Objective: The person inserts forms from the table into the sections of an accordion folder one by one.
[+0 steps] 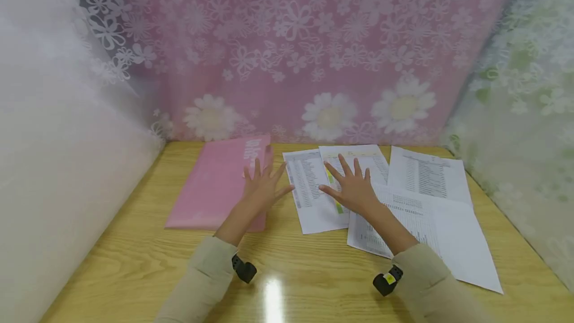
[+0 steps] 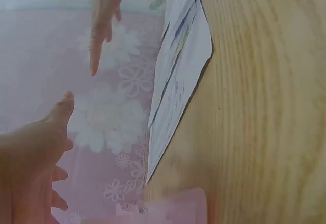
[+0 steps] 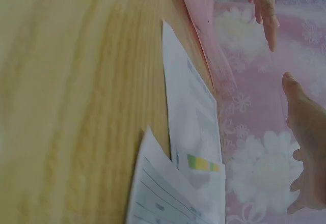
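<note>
Wood-grain pale tabletop (image 1: 134, 263) is seen spanning the whole view, closed in at the back by a pink translucent curtain printed with white flowers (image 1: 314, 39).

On its left part a flat pink plastic document folder (image 1: 215, 183) is laid, with white lettering near its far right corner that is too blurred to be read. Beside it, to the right, several white printed paper sheets (image 1: 421, 213) are spread and overlapped; rows of fine tabular print are visible but cannot be read, and one sheet is marked by a yellow and green strip (image 1: 334, 188).

Over the folder's right edge the left hand (image 1: 262, 188) is held, fingers straight and fanned wide, nothing gripped; whether the folder is touched cannot be told, though in the wrist view the hand (image 2: 30, 158) appears raised off the table. Over the overlapped sheets the right hand (image 1: 354, 188) is held, fingers likewise spread wide and empty, with the coloured strip just beside its thumb. Both forearms are covered by beige sleeves (image 1: 206, 278).
</note>
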The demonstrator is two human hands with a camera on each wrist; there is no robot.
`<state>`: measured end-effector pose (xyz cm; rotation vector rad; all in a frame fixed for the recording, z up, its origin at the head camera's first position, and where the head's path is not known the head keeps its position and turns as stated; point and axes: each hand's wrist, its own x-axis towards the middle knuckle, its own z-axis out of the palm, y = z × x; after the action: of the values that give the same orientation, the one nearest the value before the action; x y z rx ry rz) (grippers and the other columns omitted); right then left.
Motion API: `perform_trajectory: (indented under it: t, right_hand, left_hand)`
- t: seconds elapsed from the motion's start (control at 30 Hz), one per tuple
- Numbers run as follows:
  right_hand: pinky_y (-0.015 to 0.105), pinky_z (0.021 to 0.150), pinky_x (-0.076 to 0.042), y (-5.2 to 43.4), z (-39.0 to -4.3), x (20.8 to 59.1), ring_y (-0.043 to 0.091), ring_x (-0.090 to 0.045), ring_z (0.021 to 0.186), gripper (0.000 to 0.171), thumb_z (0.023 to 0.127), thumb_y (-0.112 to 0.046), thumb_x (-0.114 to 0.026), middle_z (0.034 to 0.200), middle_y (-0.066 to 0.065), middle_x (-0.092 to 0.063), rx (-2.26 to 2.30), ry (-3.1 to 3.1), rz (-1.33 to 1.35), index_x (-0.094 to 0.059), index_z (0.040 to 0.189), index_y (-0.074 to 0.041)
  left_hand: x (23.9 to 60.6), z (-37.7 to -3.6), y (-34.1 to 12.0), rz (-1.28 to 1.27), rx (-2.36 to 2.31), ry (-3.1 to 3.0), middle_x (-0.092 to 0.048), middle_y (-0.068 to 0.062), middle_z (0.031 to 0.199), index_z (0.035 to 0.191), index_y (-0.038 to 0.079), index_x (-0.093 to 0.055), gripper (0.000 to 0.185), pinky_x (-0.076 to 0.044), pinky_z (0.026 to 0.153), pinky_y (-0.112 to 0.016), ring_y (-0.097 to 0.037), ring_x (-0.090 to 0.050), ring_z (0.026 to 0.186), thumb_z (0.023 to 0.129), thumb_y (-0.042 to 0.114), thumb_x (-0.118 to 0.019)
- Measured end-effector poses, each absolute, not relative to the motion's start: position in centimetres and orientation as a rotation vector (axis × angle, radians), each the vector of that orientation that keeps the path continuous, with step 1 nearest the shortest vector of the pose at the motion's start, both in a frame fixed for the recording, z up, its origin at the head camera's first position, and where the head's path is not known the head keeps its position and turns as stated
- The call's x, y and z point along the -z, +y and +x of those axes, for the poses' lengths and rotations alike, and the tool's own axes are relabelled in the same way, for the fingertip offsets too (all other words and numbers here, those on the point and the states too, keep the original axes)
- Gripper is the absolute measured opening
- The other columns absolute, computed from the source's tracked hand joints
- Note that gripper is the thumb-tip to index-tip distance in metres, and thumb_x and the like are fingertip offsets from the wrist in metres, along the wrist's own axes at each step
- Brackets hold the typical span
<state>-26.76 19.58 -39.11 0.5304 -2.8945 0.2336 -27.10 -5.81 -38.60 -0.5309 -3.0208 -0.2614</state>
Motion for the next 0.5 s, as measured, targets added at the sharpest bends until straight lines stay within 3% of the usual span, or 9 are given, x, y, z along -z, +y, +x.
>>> perform_trajectory:
  t: [0.3,0.5]
  right_hand:
    - [0.071,0.09,-0.015,16.8,-24.9,40.2,0.052,-0.012,0.128,0.07,0.086,-0.061,-0.047,0.149,0.015,-0.016,-0.27,-2.794,0.63,-0.035,0.144,-0.023]
    - [0.071,0.088,-0.019,14.9,-24.0,41.9,0.055,-0.017,0.125,0.069,0.086,-0.063,-0.044,0.147,0.018,-0.022,-0.292,-2.744,0.726,-0.038,0.142,-0.022]
  left_hand:
    - [40.3,-24.1,-9.4,-0.527,0.361,-2.962,-0.004,-0.011,0.151,0.148,0.023,-0.021,0.069,0.007,0.097,-0.062,-0.041,0.006,0.132,0.091,0.059,-0.038]
    - [41.8,-22.3,-11.0,-0.552,0.412,-2.861,-0.013,-0.013,0.15,0.145,0.019,-0.032,0.063,-0.004,0.098,-0.064,-0.044,-0.005,0.131,0.092,0.052,-0.043]
